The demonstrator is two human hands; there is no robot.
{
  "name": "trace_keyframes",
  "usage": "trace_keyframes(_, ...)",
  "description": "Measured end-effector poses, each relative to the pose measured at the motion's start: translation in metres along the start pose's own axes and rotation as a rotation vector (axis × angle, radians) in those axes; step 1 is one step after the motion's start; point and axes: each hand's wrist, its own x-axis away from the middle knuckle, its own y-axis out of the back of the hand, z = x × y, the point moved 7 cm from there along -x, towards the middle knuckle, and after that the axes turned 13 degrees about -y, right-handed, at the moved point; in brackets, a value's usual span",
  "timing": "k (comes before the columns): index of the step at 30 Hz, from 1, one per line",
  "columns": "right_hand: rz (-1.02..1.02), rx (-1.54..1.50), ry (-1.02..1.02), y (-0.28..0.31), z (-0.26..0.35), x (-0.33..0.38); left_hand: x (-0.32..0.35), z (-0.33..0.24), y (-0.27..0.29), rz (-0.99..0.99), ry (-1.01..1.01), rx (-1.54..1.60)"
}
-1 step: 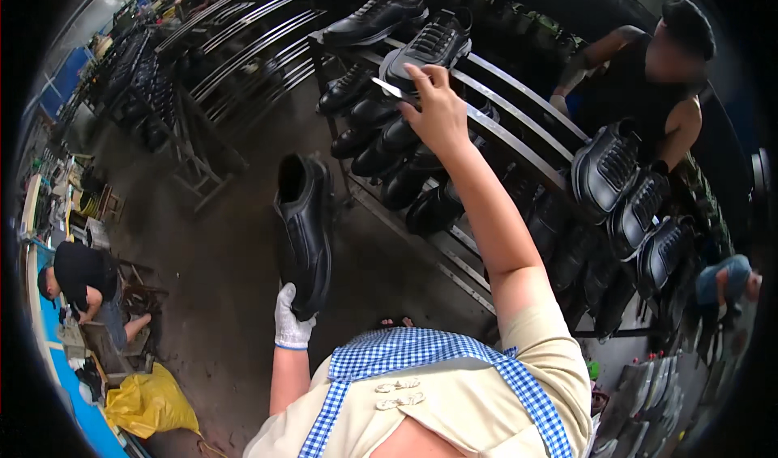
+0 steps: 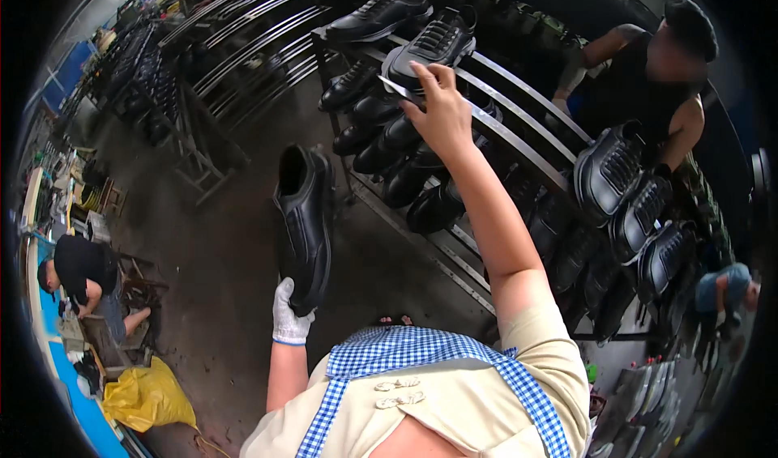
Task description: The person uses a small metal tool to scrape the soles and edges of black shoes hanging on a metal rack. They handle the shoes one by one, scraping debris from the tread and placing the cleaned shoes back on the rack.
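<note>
Shoe (image 2: 305,225) in the gloved left hand (image 2: 289,316), gripped by its heel end, toe pointing up and away, opening turned leftward. The hand is closed round the lower part of the upper, and the shoe stands nearly upright above it.

Up and to the right, the bare right hand (image 2: 442,110) reaches to the rack (image 2: 519,146), fingers curled and pinching a thin pale strip (image 2: 399,90), perhaps a tag or blade; which, I cannot tell. Just beyond its fingertips sits a laced sneaker (image 2: 428,49) on the top rail, with a second one (image 2: 377,12) further back. Below that hand more dark shoes fill the lower rails.

To do this well, I would judge: keep the left grip firm on the heel so the shoe does not swing, and steady the right wrist against the rail before working the strip at the sneaker, since the reach is long and the shoes rest loosely on bars.

Right of the rack a person (image 2: 648,77) leans in; another crouches far left (image 2: 77,272).
</note>
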Motion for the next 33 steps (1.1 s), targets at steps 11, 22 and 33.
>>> trace_keyframes(11, 0.1, -0.375, 0.18, -0.023, 0.029, 0.033, -0.034, -0.022, -0.088, 0.474, 0.175, 0.594)
trace_keyframes(22, -0.104, 0.144, 0.121, -0.168, 0.083, -0.062, -0.128, -0.106, -0.109, 0.632, 0.386, 0.859)
trace_keyframes(33, -0.231, 0.577, -0.051, -0.225, 0.057, -0.157, -0.196, -0.153, -0.105, 0.867, 0.554, 0.909)
